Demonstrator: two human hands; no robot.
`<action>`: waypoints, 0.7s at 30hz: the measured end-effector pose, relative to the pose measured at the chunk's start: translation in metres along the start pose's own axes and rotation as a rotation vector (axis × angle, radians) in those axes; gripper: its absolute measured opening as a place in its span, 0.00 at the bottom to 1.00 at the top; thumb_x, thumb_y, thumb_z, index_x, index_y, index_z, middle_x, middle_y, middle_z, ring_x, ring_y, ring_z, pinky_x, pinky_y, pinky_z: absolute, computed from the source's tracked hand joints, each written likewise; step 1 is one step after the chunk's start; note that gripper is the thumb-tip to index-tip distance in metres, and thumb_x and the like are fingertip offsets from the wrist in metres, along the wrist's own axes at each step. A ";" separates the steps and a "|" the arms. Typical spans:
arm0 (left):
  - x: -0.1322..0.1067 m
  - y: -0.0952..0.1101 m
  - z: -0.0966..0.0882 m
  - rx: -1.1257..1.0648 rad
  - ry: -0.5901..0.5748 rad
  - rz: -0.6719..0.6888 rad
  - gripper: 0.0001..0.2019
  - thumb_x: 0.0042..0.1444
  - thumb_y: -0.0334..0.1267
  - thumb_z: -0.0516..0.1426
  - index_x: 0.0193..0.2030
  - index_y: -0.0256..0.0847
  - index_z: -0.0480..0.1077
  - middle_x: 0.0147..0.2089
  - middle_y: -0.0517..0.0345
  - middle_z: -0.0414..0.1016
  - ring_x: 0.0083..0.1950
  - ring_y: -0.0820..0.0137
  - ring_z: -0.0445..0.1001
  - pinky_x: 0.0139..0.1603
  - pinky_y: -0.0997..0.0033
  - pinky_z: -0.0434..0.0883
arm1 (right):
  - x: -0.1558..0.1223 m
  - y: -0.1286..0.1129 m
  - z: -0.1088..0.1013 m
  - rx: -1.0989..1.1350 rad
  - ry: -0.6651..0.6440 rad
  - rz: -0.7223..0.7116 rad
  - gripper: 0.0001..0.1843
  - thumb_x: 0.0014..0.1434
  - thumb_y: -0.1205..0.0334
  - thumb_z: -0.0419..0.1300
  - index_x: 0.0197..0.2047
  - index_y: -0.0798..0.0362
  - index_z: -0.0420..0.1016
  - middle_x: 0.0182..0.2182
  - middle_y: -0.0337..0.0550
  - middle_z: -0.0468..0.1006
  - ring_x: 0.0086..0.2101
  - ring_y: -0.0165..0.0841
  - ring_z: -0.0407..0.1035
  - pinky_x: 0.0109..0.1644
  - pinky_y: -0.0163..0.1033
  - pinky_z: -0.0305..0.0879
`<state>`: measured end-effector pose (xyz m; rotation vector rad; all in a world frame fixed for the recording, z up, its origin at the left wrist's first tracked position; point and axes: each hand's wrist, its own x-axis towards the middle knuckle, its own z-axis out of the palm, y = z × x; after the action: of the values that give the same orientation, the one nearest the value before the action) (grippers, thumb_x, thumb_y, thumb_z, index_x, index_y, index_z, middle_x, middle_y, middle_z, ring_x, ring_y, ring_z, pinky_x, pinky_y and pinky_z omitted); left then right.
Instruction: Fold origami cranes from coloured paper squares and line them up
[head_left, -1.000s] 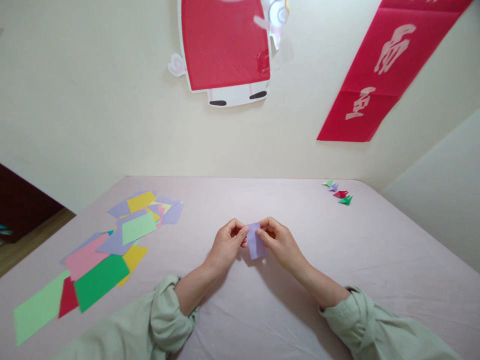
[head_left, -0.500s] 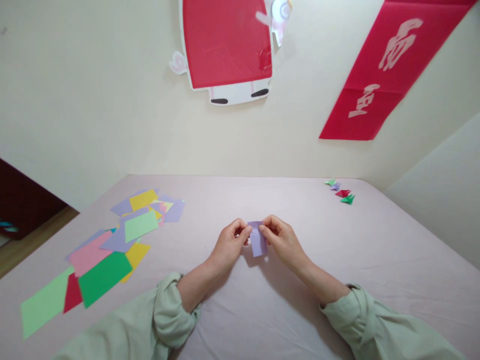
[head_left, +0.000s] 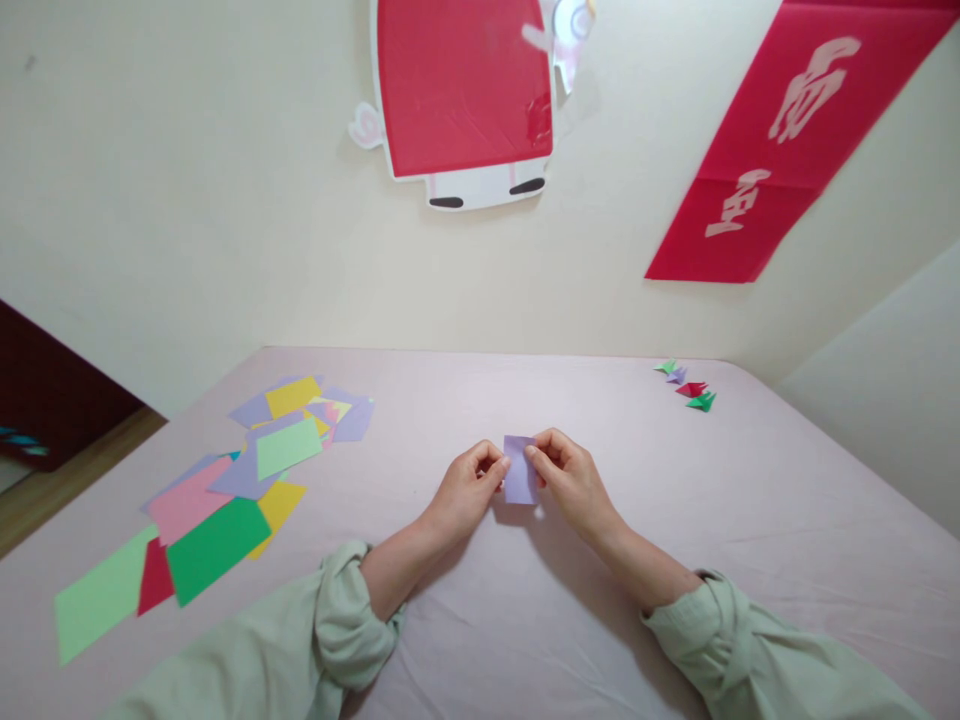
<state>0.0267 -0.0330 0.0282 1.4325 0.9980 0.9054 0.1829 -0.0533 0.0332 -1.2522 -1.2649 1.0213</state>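
A small purple sheet of paper (head_left: 520,475) is held up between my two hands, a little above the table, its long side running up and down. My left hand (head_left: 471,487) pinches its left edge between thumb and fingers. At the upper right edge, my right hand (head_left: 568,475) grips it the same way. The sheet looks flat from this side; whether it is folded behind I cannot tell.
Loose coloured paper sheets, among them a green sheet (head_left: 217,550) and a pink sheet (head_left: 191,498), overlap on the left of the table (head_left: 480,620). Several small folded paper pieces (head_left: 691,390) lie at the back right. Behind stands a wall (head_left: 480,290) with red decorations.
The purple paper has turned slightly and now stands straighter, showing more of its face. Both hands have kept their pinch on it. The whole view has shifted a little.
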 end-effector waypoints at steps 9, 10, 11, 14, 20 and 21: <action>-0.001 -0.004 0.000 -0.023 -0.041 0.004 0.12 0.55 0.45 0.56 0.28 0.38 0.66 0.26 0.62 0.66 0.30 0.72 0.65 0.34 0.73 0.63 | 0.001 0.001 -0.001 0.003 0.030 0.009 0.15 0.54 0.49 0.61 0.29 0.52 0.65 0.20 0.32 0.64 0.21 0.27 0.59 0.25 0.33 0.57; -0.001 -0.005 0.001 -0.021 -0.036 0.008 0.12 0.55 0.45 0.56 0.28 0.38 0.66 0.26 0.62 0.66 0.30 0.73 0.65 0.34 0.74 0.62 | 0.001 0.001 -0.001 -0.003 0.032 0.009 0.15 0.54 0.49 0.61 0.29 0.52 0.65 0.20 0.32 0.64 0.21 0.27 0.60 0.25 0.33 0.57; 0.000 -0.005 0.000 -0.011 -0.016 0.017 0.12 0.55 0.44 0.56 0.28 0.38 0.66 0.26 0.63 0.66 0.30 0.73 0.64 0.33 0.74 0.62 | 0.001 0.001 -0.001 -0.012 0.032 0.008 0.15 0.55 0.49 0.60 0.29 0.52 0.65 0.20 0.32 0.64 0.21 0.27 0.60 0.25 0.33 0.58; 0.001 -0.005 -0.001 0.021 0.083 0.038 0.11 0.57 0.43 0.55 0.28 0.39 0.64 0.26 0.64 0.64 0.29 0.74 0.63 0.32 0.75 0.62 | 0.002 0.005 -0.001 -0.051 0.005 -0.001 0.13 0.57 0.52 0.58 0.30 0.52 0.65 0.20 0.32 0.64 0.21 0.27 0.60 0.26 0.34 0.58; -0.004 -0.001 -0.007 0.257 0.092 0.150 0.07 0.61 0.38 0.50 0.32 0.41 0.64 0.29 0.64 0.66 0.30 0.73 0.66 0.33 0.75 0.62 | 0.000 0.006 -0.005 -0.354 0.023 -0.194 0.08 0.59 0.61 0.55 0.43 0.52 0.67 0.38 0.44 0.73 0.34 0.35 0.70 0.38 0.41 0.67; -0.005 -0.001 -0.007 0.336 0.090 0.187 0.07 0.61 0.37 0.50 0.32 0.41 0.65 0.29 0.64 0.67 0.30 0.73 0.65 0.33 0.74 0.62 | -0.001 0.004 -0.005 -0.440 0.044 -0.289 0.13 0.59 0.64 0.55 0.48 0.51 0.66 0.44 0.47 0.72 0.40 0.37 0.70 0.43 0.44 0.66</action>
<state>0.0182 -0.0355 0.0281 1.8034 1.1364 0.9766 0.1883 -0.0546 0.0298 -1.3557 -1.6374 0.5198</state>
